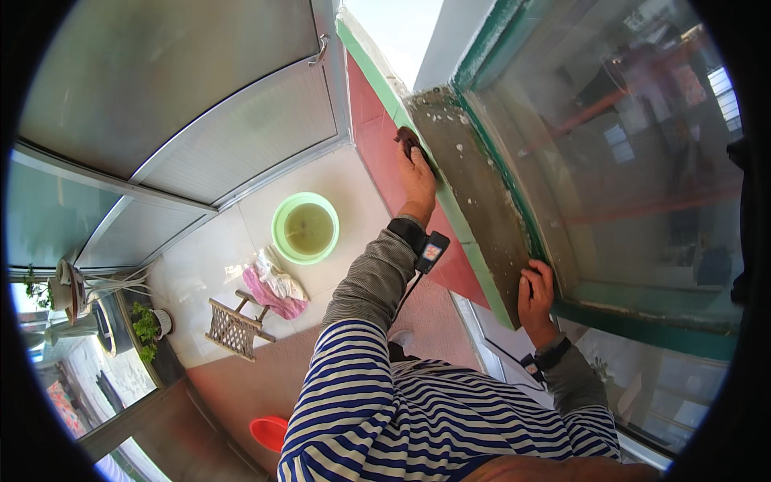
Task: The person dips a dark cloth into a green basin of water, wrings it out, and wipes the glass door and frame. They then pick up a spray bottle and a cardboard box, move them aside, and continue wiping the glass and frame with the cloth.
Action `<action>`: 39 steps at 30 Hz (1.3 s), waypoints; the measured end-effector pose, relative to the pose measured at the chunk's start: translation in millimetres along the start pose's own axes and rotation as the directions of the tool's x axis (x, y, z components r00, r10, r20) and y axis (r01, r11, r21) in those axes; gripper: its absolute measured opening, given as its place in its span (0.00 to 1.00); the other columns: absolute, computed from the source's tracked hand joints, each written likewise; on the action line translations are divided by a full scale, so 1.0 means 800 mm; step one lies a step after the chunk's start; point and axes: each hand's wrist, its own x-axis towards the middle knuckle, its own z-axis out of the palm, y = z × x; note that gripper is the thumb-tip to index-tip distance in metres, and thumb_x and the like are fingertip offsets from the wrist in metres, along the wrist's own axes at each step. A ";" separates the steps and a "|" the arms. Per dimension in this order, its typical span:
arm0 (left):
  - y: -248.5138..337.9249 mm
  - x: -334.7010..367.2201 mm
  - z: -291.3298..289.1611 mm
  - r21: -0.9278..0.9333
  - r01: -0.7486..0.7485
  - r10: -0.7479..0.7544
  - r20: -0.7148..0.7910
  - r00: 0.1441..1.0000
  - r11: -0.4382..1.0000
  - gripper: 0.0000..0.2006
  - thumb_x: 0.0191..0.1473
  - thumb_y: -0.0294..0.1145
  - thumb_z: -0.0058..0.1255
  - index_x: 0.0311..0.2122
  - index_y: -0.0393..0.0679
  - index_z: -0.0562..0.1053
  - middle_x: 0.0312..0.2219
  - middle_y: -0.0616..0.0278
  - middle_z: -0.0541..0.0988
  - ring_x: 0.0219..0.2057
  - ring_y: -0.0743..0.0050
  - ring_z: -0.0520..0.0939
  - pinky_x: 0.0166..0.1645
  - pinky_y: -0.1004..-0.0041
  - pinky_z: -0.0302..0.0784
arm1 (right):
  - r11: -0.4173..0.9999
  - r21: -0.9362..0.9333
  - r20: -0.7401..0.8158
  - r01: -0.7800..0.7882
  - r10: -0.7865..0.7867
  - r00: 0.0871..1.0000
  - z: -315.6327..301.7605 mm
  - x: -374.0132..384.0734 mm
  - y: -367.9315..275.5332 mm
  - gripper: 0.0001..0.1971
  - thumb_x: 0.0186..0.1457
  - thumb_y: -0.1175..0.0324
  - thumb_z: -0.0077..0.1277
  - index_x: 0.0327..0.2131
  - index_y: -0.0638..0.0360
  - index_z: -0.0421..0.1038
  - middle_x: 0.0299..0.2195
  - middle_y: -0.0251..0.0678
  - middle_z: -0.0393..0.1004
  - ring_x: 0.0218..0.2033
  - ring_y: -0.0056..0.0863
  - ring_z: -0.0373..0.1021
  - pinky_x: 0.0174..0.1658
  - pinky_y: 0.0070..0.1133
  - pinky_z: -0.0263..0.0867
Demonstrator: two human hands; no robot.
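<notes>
My left hand [418, 183] is closed on a dark brown cloth [409, 140]. It presses the cloth to the light green tiled edge [458, 217] of a window sill. The sill's top [474, 173] is grey-brown, stained and specked with white. Nearer to me, my right hand [538, 301] rests on the sill beside the green window frame [522, 213], fingers extended and nothing visible in them. Dark bands with small devices are strapped round both wrists.
On the tiled floor at left stand a light green basin [279, 229] of murky water and a small woven stool [233, 329]. Pink and white cloths [277, 289] lie beside them. A red basin [269, 432] is near my side. Potted plants [146, 329] and a metal-framed door [233, 136] line the far left.
</notes>
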 end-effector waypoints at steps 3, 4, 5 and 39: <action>0.014 0.074 -0.002 -0.034 0.023 -0.023 0.009 1.000 0.999 0.24 0.72 0.37 0.38 0.66 0.36 0.59 0.59 0.48 0.71 0.59 0.55 0.72 0.65 0.64 0.65 | 0.999 -0.039 0.055 -0.001 0.003 0.999 -0.003 0.001 -0.002 0.07 0.61 0.78 0.51 0.42 0.69 0.72 0.50 0.54 0.68 0.51 0.50 0.69 0.56 0.35 0.65; 0.019 0.097 -0.004 -0.019 0.037 -0.037 0.006 0.999 0.999 0.24 0.72 0.37 0.38 0.67 0.36 0.59 0.59 0.48 0.71 0.59 0.55 0.72 0.65 0.64 0.65 | 0.999 -0.040 0.076 -0.016 0.019 0.997 -0.004 0.002 -0.002 0.08 0.61 0.78 0.51 0.43 0.69 0.72 0.51 0.54 0.68 0.51 0.51 0.68 0.56 0.37 0.65; 0.023 0.121 -0.004 -0.051 0.079 -0.079 0.017 0.997 0.996 0.23 0.71 0.36 0.38 0.67 0.36 0.60 0.60 0.48 0.70 0.60 0.56 0.72 0.65 0.64 0.64 | 0.998 -0.066 0.093 -0.006 0.012 0.996 -0.004 0.002 -0.003 0.08 0.60 0.78 0.51 0.43 0.69 0.71 0.51 0.55 0.67 0.51 0.52 0.68 0.56 0.37 0.65; 0.079 0.350 -0.028 0.493 -0.776 0.628 0.472 0.619 0.394 0.11 0.54 0.26 0.54 0.44 0.37 0.74 0.42 0.45 0.79 0.46 0.40 0.78 0.51 0.54 0.76 | 0.993 -0.116 0.105 0.004 0.008 0.994 -0.006 0.011 -0.009 0.09 0.57 0.79 0.51 0.42 0.67 0.69 0.48 0.54 0.67 0.46 0.51 0.67 0.51 0.39 0.65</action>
